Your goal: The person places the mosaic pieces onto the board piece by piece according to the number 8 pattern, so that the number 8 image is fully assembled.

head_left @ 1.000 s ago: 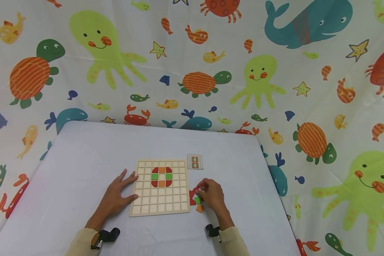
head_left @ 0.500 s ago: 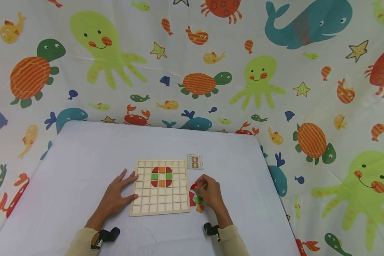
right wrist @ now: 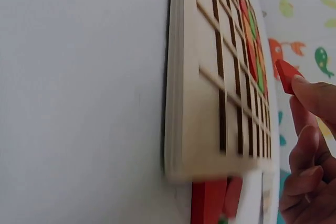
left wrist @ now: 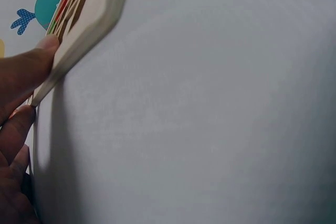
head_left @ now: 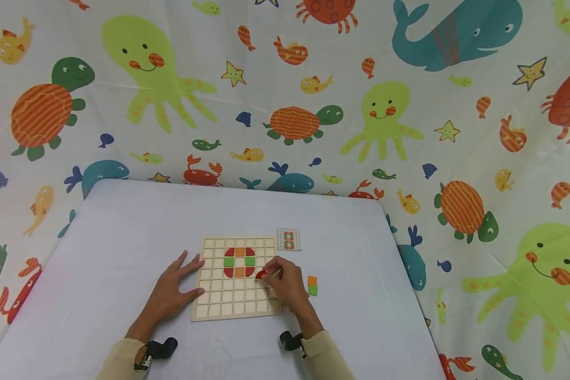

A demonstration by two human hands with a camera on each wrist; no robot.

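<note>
A wooden grid board (head_left: pixel 217 310) lies on the white table. Red, orange and green tiles form a rounded ring (head_left: pixel 239 252) in its upper middle cells. Along the board's left edge, my left hand (head_left: pixel 171 291) spreads its fingers, the thumb (left wrist: pixel 48 44) touching the frame in the left wrist view. My right hand (head_left: pixel 288 281) pinches a red tile (right wrist: pixel 286 76) with a curved side between thumb and finger, above the board just right of the ring. That same hand covers part of the board's right side.
A small pattern card (head_left: pixel 288 239) lies beyond the board's top right corner. To the right of my right hand sit an orange tile (head_left: pixel 312 281) and a green tile (head_left: pixel 313 290). Loose red tiles (right wrist: pixel 207 203) show past the board's edge in the right wrist view.
My right hand has picked up a red tile from the loose pieces beside the board and carried it left over the board. My left hand has stayed at the left edge.
</note>
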